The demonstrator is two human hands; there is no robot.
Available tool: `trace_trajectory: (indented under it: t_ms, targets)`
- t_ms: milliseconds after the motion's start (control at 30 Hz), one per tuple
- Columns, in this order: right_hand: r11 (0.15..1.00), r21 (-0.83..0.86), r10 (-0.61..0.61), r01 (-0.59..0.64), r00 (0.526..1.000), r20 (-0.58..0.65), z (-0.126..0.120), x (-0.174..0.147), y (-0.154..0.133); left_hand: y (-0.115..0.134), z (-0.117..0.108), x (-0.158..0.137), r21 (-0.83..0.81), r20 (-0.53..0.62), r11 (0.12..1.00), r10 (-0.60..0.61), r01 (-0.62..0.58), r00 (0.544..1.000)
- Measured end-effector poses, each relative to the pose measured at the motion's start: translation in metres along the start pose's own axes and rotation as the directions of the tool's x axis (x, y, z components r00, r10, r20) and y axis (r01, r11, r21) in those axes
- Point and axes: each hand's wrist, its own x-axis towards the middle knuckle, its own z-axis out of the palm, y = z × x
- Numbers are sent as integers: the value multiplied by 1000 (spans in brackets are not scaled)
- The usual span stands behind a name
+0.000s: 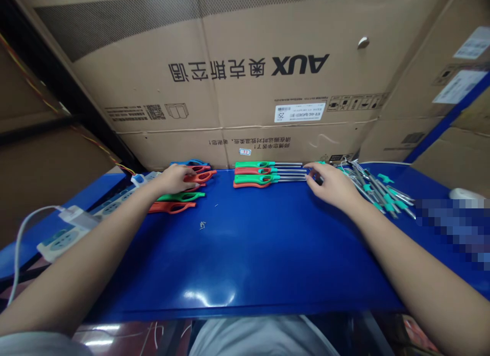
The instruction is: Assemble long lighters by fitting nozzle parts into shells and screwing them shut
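We take the blue table (245, 254) as our reference. Behind its far edge stands a large cardboard box (237, 75) printed with AUX, upside down to our view. Along the table's left edge lies a white power strip (69, 233) with a cable. At the far right of the table we note a loose heap of metal rods with teal fittings (378, 192). At the far centre sits a neat row of assembled lighters (264, 174), green and red handles with metal tubes pointing right. At the far left lie separate handle shells (179, 202) in red, green and blue.

The left hand (174, 178) rests on the handle shells, fingers curled loosely over a red one; we cannot tell whether it is gripped. The right hand (331, 182) lies just right of the lighter row, fingers partly bent, fingertips (312, 173) meeting the tube ends.
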Motion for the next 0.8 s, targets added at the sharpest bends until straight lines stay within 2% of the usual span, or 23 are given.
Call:
trace_trajectory:
  t_ms: [133,200,267,367,467,533,633,700,800]
  targets:
    - [991,123,-39,45,998,-52,-2,-2,-9,18,-5,-5,14,-23,1000,24,-24,999]
    - [957,263,-104,120,992,-74,-5,-5,-21,41,-2,-13,-2,-45,998,60,-61,997]
    - [889,401,-218,221,974,-54,-8,-10,-37,73,7,-27,-37,-38,992,120,-121,992]
    - [787,519,-436,334,896,84,-12,-19,-61,125,31,-52,-134,-36,959,246,-249,969]
    - [772,545,-542,328,788,292,-11,-26,-75,160,60,-70,-204,-41,921,332,-334,942]
    - [801,519,-537,299,742,402,-7,-29,-77,169,75,-75,-185,-63,914,356,-361,932]
    - [836,466,-515,290,708,483,-2,-28,-72,165,84,-74,-224,-68,904,357,-363,932]
    - [853,429,-499,297,704,506,0,-27,-68,159,83,-72,-238,-62,907,344,-348,937]
    - [879,382,-458,283,723,517,-2,-25,-65,152,77,-71,-222,-31,923,315,-314,949]
